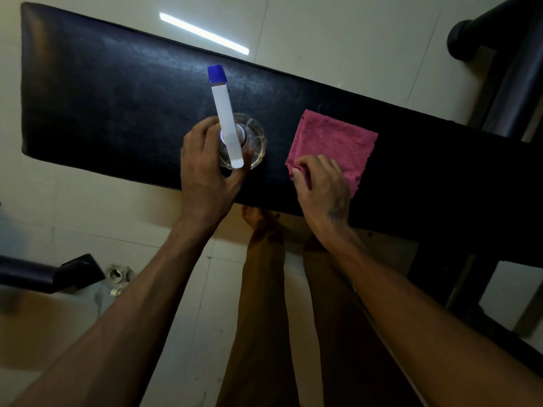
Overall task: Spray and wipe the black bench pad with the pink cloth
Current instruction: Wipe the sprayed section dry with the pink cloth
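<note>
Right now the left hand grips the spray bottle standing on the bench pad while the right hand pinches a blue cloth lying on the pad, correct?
Not quite: the cloth is pink, not blue, as the head view shows. The rest holds: the left hand grips the spray bottle standing on the bench pad, and the right hand pinches the cloth.

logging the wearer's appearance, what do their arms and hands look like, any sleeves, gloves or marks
Both forearms are bare, with no sleeves in view. No gloves, rings, watch or wristbands show. The right hand has a small dark mark, perhaps a tattoo, on its back. The left hand shows no marking.
</note>
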A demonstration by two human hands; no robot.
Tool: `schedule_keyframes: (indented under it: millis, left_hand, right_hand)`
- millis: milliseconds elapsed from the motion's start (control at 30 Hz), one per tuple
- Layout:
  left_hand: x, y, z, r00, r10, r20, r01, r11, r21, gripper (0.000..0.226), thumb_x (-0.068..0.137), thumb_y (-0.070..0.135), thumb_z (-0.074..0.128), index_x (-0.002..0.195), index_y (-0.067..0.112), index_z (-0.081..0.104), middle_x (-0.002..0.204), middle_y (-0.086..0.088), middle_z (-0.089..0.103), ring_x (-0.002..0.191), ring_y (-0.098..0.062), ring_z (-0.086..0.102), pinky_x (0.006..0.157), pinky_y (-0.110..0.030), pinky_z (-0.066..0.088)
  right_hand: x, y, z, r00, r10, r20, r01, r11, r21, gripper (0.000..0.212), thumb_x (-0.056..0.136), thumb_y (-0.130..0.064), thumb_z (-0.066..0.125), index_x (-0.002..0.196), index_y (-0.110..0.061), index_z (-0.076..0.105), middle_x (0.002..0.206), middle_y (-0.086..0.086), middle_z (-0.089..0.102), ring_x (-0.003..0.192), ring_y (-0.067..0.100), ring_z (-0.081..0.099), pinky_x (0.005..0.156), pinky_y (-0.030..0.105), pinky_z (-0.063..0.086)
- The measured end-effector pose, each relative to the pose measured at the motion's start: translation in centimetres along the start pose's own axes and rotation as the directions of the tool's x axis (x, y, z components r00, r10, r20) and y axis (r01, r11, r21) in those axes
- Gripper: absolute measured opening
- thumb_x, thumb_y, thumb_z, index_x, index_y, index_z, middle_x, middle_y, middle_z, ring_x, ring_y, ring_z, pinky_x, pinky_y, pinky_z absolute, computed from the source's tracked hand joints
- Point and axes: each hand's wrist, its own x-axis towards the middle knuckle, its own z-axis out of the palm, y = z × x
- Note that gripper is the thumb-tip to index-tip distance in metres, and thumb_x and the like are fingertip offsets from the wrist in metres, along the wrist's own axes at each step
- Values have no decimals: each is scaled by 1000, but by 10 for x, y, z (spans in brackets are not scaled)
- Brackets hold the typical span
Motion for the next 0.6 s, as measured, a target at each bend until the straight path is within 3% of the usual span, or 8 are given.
schedule_keyframes:
  millis: [100,200,300,400,500,600]
  left_hand:
    - [0,1,1,1000,-4,0,4,1000,-2,47,94,37,63,129,22,36,128,-23,54,117,-37,53,94,-53,51]
    - [0,-1,2,1000,-4,0,4,1000,5,47,94,36,65,128,19,38,127,-23,54,116,-37,53,92,-53,52]
    - [1,-3,2,1000,-17,4,17,1000,-17,48,90,31,70,127,18,43,127,-20,54,117,-36,52,94,-50,51]
    - [5,-3,3,999,-38,5,38,997,-65,43,88,30,71,123,15,52,127,-14,55,117,-33,52,95,-48,50]
    - [6,2,5,999,-29,28,34,984,-173,44,92,27,68,128,29,44,131,6,46,123,-33,51,100,-48,50]
    - [3,6,6,997,2,75,17,966,-258,57,94,22,64,129,58,38,136,28,32,132,-25,46,105,-53,47]
  right_hand:
    - [-3,-1,4,992,17,128,-24,998,59,33,102,-35,53,128,-16,61,117,0,64,108,15,56,85,30,48]
    - [-2,3,-3,980,196,-39,-187,969,164,26,101,-28,54,124,-21,62,123,0,58,108,10,52,88,31,52]
    - [0,19,-12,867,445,-223,-430,895,116,27,91,-24,70,116,-28,61,141,2,41,121,13,39,101,32,40]
    - [0,31,-12,835,538,-111,-531,843,90,41,88,-33,73,125,-32,55,152,6,30,136,23,34,102,31,28]
    - [3,31,-11,837,539,-95,-526,840,134,45,88,-30,73,129,-32,52,139,5,44,129,22,41,99,31,31]
    - [4,22,-10,858,508,-73,-486,850,206,41,92,-18,68,127,-28,51,133,3,56,129,24,47,103,35,29]
